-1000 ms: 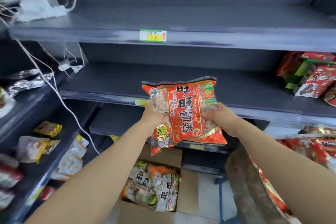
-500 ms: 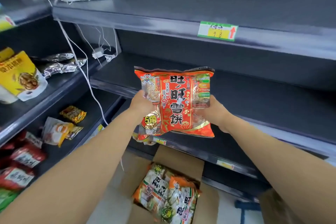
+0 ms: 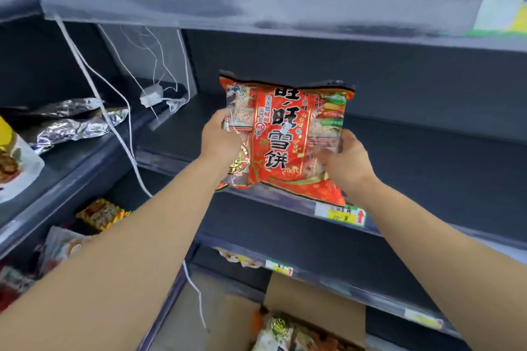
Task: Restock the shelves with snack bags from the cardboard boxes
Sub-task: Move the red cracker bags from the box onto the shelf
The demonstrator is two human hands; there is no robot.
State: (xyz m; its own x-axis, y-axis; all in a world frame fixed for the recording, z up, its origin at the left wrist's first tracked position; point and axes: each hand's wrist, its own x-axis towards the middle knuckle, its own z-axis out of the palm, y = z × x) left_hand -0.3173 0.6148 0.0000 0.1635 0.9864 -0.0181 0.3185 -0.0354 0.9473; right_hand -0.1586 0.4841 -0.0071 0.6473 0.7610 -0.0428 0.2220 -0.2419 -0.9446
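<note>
- While both grips hold it upright, the red-and-orange crinkly plastic snack bag hangs above the front edge of the dark grey metal middle shelf, not yet set down.
- left grip: fingers curled round the bag's left edge. right grip: wrapped round its lower right side. Both clamp the bag.
- Step, my read: placing. Pick from the brown cardboard box on the floor below looks done.
- Next move calls for: push past the front edge, lower the base onto the shelf, printed face outward, then let go.
- Writing: bag front reads 旺旺雪饼 in big characters, smaller line 天天吃旺旺, cartoon mascot at its top left corner.
- Yellow-and-green paper price tag on the shelf's front edge, just below the bag: red up arrow, handwritten "10" plus something unreadable. Other tags too blurred.
</note>
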